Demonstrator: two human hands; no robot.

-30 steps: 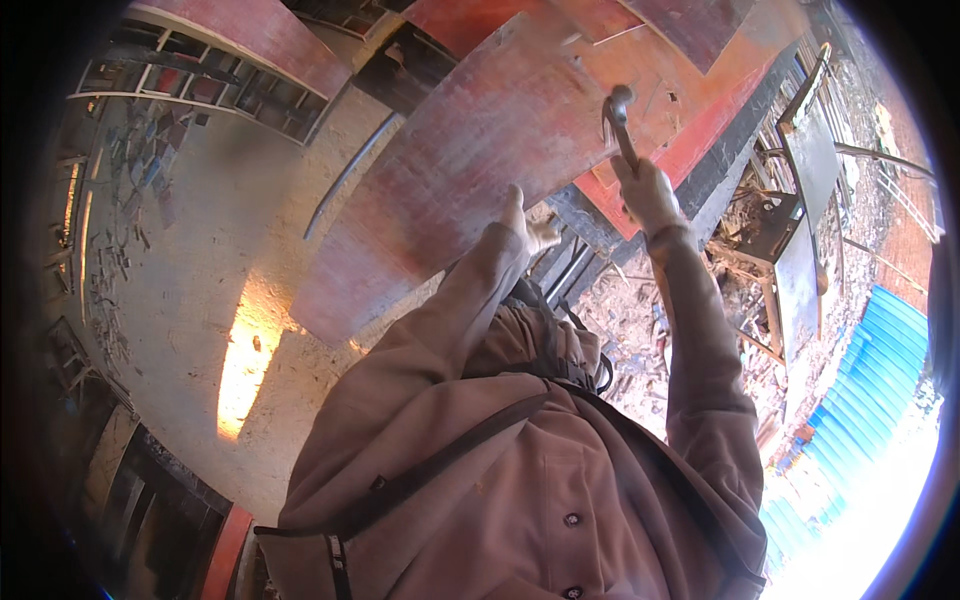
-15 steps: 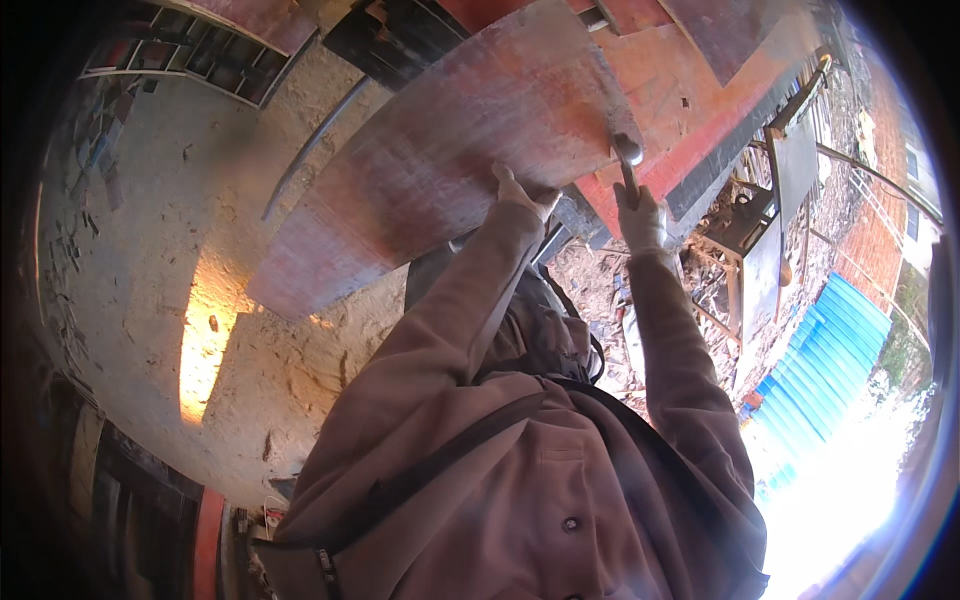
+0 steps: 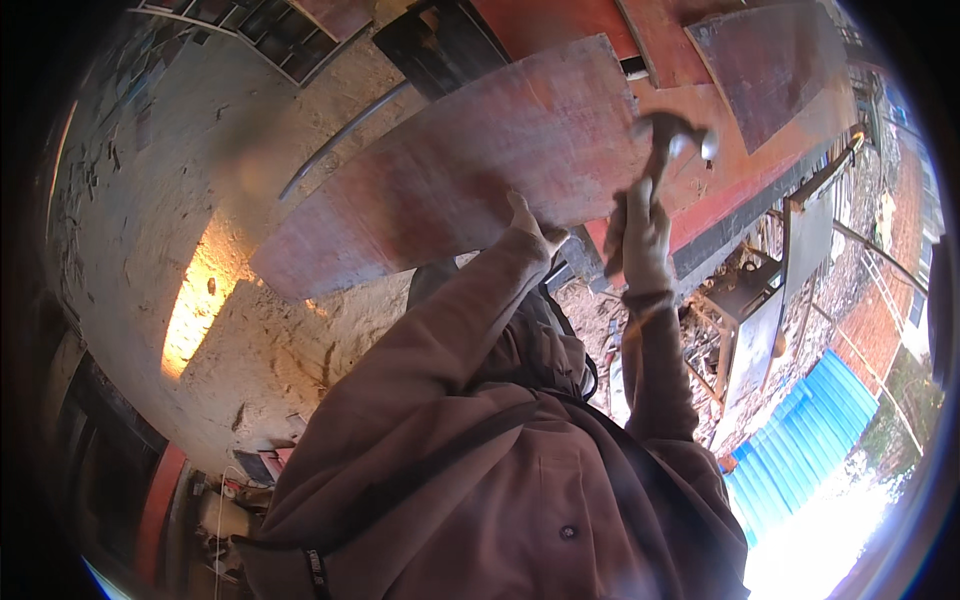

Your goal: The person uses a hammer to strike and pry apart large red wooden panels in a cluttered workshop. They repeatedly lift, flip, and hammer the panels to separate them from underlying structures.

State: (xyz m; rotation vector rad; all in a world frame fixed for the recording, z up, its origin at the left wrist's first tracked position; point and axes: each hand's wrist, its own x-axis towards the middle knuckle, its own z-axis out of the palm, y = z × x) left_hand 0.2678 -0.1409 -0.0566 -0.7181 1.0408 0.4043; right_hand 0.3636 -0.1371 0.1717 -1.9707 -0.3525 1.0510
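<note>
A claw hammer (image 3: 672,135) is raised in my right hand (image 3: 645,240), its fingers wrapped round the handle. Its metal head is slightly blurred, over the right end of a long reddish board (image 3: 450,150). My left hand (image 3: 535,230) grips the near edge of that board, thumb on top and fingers out of sight underneath. The board reaches far out to the left, over the dusty ground. Beyond its right end, a wider orange-red panel (image 3: 725,185) lies beneath the hammer.
More reddish sheets (image 3: 770,70) lie at the far right. A dark slatted panel (image 3: 440,45) and a curved grey pipe (image 3: 345,135) are beyond the board. To the right stand a small metal-topped table (image 3: 745,290), scattered scraps and a blue corrugated sheet (image 3: 805,430).
My right hand has lifted and tilted the hammer away from the board's right edge. The left hand still holds the board, and the whole view has shifted a little.
</note>
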